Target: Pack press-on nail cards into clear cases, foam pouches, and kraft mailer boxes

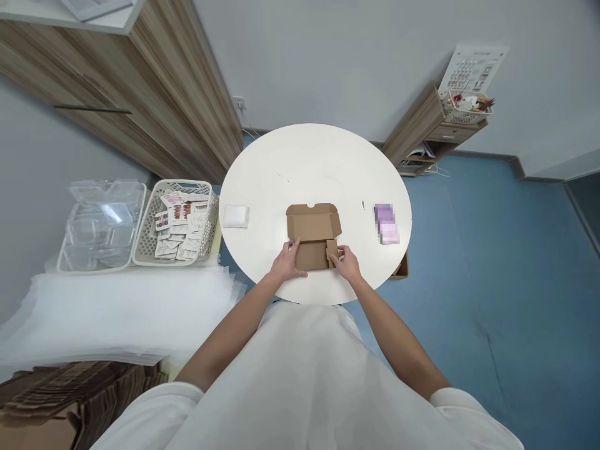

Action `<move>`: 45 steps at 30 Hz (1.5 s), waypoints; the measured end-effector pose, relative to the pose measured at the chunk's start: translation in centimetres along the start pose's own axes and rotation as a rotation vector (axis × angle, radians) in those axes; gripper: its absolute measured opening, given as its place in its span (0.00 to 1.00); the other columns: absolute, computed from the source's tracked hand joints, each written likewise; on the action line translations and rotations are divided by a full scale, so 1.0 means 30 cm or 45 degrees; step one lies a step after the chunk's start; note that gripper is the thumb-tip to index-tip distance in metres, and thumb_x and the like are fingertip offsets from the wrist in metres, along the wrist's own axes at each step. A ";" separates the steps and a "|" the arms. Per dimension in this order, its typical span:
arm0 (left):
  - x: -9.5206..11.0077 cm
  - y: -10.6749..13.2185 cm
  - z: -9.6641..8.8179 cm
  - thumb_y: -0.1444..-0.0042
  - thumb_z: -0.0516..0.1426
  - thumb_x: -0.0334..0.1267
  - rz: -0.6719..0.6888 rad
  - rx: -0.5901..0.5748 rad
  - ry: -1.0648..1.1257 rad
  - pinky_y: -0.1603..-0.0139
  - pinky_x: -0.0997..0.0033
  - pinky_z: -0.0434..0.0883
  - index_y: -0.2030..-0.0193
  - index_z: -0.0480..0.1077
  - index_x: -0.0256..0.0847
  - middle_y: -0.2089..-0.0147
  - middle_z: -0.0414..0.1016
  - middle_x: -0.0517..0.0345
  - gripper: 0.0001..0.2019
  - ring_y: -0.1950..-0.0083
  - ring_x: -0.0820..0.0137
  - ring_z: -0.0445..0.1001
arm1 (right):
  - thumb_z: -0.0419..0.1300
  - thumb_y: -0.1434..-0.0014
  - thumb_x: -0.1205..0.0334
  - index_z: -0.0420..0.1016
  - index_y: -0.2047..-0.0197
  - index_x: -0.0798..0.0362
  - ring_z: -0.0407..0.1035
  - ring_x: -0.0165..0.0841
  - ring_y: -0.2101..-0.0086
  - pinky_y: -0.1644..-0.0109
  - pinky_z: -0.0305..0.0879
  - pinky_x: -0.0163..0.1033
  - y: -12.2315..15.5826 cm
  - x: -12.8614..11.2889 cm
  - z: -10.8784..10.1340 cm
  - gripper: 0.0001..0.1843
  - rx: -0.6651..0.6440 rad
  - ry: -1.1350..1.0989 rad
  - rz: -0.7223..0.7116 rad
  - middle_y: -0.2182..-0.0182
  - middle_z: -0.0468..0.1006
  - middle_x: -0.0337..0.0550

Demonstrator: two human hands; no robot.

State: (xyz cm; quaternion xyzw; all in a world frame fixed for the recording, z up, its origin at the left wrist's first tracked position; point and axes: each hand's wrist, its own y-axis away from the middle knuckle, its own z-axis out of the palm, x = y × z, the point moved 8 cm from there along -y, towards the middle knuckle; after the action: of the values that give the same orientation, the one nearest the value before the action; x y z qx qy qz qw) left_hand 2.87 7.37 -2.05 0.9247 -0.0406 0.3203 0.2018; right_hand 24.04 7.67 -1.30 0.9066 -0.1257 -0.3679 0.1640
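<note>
both hands (287, 262) (345, 261) | flat brown cardboard box (313, 234) | grip seemingly light

1. Looks bright and even, lit softly from overhead.
2. Throws only faint, short shadows on the white table (314, 162) beside the cardboard box (313, 234), the left hand (287, 264) and the right hand (347, 262).
3. Bends strongly toward the edges, curving the cabinet (140, 94) at upper left.
4. Reads sharp at centre; masks the purple packet (387, 224), centre right, with pixelation.
</note>
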 end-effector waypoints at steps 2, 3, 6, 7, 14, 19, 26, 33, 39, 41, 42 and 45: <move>0.002 -0.002 0.002 0.72 0.66 0.47 0.011 -0.004 0.031 0.54 0.61 0.66 0.37 0.37 0.49 0.44 0.48 0.48 0.57 0.49 0.56 0.63 | 0.53 0.51 0.54 0.62 0.58 0.50 0.66 0.33 0.70 0.68 0.60 0.38 -0.018 0.005 0.003 0.16 0.016 0.068 0.014 0.69 0.72 0.40; 0.003 -0.002 0.003 0.72 0.66 0.47 0.020 0.002 0.057 0.52 0.61 0.65 0.37 0.36 0.49 0.44 0.48 0.48 0.57 0.48 0.56 0.62 | 0.53 0.51 0.56 0.62 0.60 0.50 0.66 0.33 0.71 0.68 0.60 0.37 -0.024 0.008 0.005 0.14 0.024 0.090 0.017 0.70 0.72 0.39; 0.006 0.012 0.005 0.68 0.66 0.45 0.063 0.041 0.172 0.49 0.59 0.63 0.36 0.34 0.49 0.43 0.47 0.48 0.56 0.44 0.56 0.59 | 0.52 0.52 0.61 0.60 0.63 0.50 0.65 0.33 0.73 0.70 0.58 0.37 -0.033 0.018 0.014 0.11 0.046 0.119 0.027 0.74 0.71 0.37; 0.004 0.021 0.007 0.67 0.65 0.45 0.077 0.057 0.226 0.48 0.59 0.63 0.36 0.33 0.48 0.43 0.47 0.48 0.55 0.44 0.57 0.58 | 0.51 0.53 0.63 0.60 0.64 0.50 0.65 0.33 0.73 0.71 0.58 0.37 -0.033 0.021 0.016 0.10 0.052 0.124 0.028 0.74 0.70 0.37; -0.080 0.092 0.041 0.50 0.55 0.41 -0.092 0.211 0.580 0.58 0.65 0.70 0.38 0.46 0.44 0.47 0.57 0.48 0.33 0.54 0.68 0.65 | 0.49 0.53 0.65 0.60 0.63 0.50 0.63 0.33 0.74 0.70 0.57 0.36 -0.023 0.041 0.025 0.11 0.136 0.119 0.057 0.75 0.68 0.36; -0.062 0.094 0.057 0.50 0.55 0.36 -0.079 0.173 0.650 0.60 0.68 0.71 0.43 0.55 0.42 0.51 0.61 0.48 0.27 0.55 0.69 0.67 | 0.51 0.51 0.54 0.62 0.57 0.50 0.65 0.33 0.71 0.68 0.58 0.37 0.021 0.040 0.016 0.18 0.179 0.051 0.094 0.69 0.70 0.40; 0.001 0.063 0.081 0.54 0.56 0.32 -0.094 0.158 0.735 0.58 0.69 0.70 0.43 0.55 0.44 0.49 0.60 0.49 0.29 0.52 0.68 0.65 | 0.47 0.48 0.49 0.62 0.50 0.53 0.65 0.33 0.67 0.61 0.62 0.40 0.038 0.068 -0.040 0.25 0.110 -0.214 0.043 0.62 0.70 0.44; 0.035 0.021 0.117 0.56 0.57 0.33 -0.137 0.234 0.809 0.58 0.69 0.69 0.42 0.55 0.43 0.47 0.59 0.47 0.31 0.51 0.66 0.64 | 0.48 0.47 0.49 0.61 0.49 0.56 0.64 0.35 0.61 0.56 0.61 0.41 -0.020 0.104 -0.063 0.27 0.045 -0.382 -0.012 0.61 0.69 0.46; 0.008 0.049 0.123 0.55 0.58 0.39 -0.278 0.293 0.798 0.57 0.66 0.67 0.39 0.49 0.42 0.44 0.57 0.46 0.35 0.47 0.64 0.62 | 0.48 0.47 0.48 0.58 0.46 0.54 0.63 0.32 0.64 0.57 0.61 0.41 -0.019 0.118 -0.062 0.29 0.025 -0.390 -0.083 0.58 0.66 0.47; 0.004 0.067 0.122 0.55 0.58 0.41 -0.295 0.287 0.801 0.56 0.65 0.66 0.40 0.49 0.43 0.44 0.57 0.46 0.36 0.47 0.63 0.61 | 0.49 0.47 0.48 0.55 0.44 0.53 0.61 0.30 0.68 0.59 0.61 0.41 -0.004 0.113 -0.083 0.29 0.108 -0.377 -0.111 0.56 0.64 0.48; 0.001 0.076 0.117 0.55 0.59 0.42 -0.296 0.290 0.795 0.55 0.65 0.66 0.40 0.50 0.43 0.43 0.57 0.46 0.35 0.46 0.63 0.61 | 0.49 0.47 0.48 0.55 0.44 0.53 0.60 0.30 0.68 0.59 0.61 0.41 0.007 0.101 -0.101 0.29 0.180 -0.366 -0.148 0.55 0.63 0.48; -0.025 0.102 0.075 0.54 0.58 0.46 -0.279 0.346 0.734 0.54 0.64 0.65 0.41 0.51 0.43 0.43 0.56 0.46 0.34 0.45 0.62 0.60 | 0.51 0.47 0.51 0.54 0.45 0.53 0.58 0.30 0.68 0.58 0.61 0.41 0.051 0.015 -0.140 0.28 0.377 -0.346 -0.327 0.54 0.61 0.49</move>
State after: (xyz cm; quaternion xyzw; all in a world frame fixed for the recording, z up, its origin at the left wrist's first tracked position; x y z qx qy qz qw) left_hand 2.95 3.63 -3.05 0.8134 0.1606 0.5476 0.1131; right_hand 27.17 6.97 1.85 0.8714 -0.0827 -0.4821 -0.0372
